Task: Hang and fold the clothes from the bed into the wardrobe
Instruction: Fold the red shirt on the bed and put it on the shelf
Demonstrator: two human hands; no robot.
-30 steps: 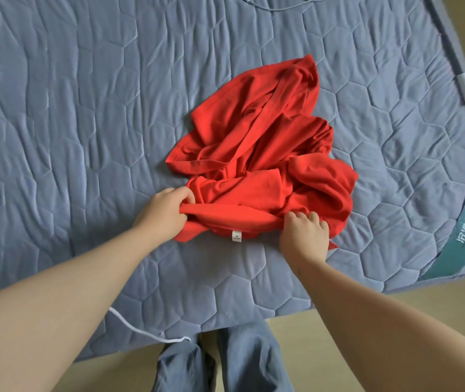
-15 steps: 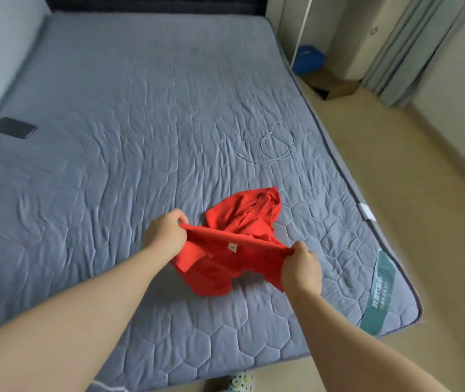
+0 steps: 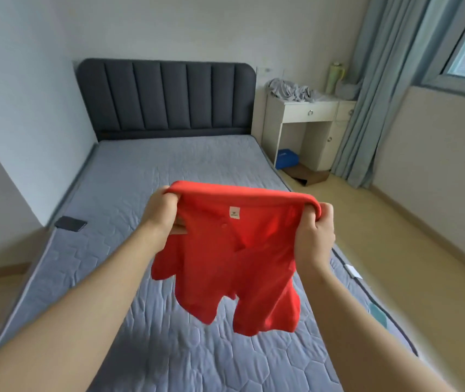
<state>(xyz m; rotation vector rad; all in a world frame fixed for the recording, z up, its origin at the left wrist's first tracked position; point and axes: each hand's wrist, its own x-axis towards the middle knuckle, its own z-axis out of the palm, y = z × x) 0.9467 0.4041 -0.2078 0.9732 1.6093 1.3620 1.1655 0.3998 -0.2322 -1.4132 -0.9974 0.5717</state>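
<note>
A red shirt (image 3: 234, 264) with a small white neck label hangs in the air above the grey quilted bed (image 3: 146, 188). My left hand (image 3: 162, 215) grips the left end of its collar. My right hand (image 3: 314, 236) grips the right end, fingers curled over the fabric. The collar is stretched level between both hands and the body of the shirt dangles free below, clear of the mattress. No wardrobe is in view.
A dark phone (image 3: 70, 223) lies at the bed's left edge. Behind the bed is a dark padded headboard (image 3: 166, 97). A white desk (image 3: 307, 128) with grey cloth on top stands at the right, a blue box and cardboard under it. Curtains hang by the window.
Both hands lifted the red shirt off the mattress by its collar, from crumpled on the bed to hanging in the air. My view rose from the mattress toward the headboard.
</note>
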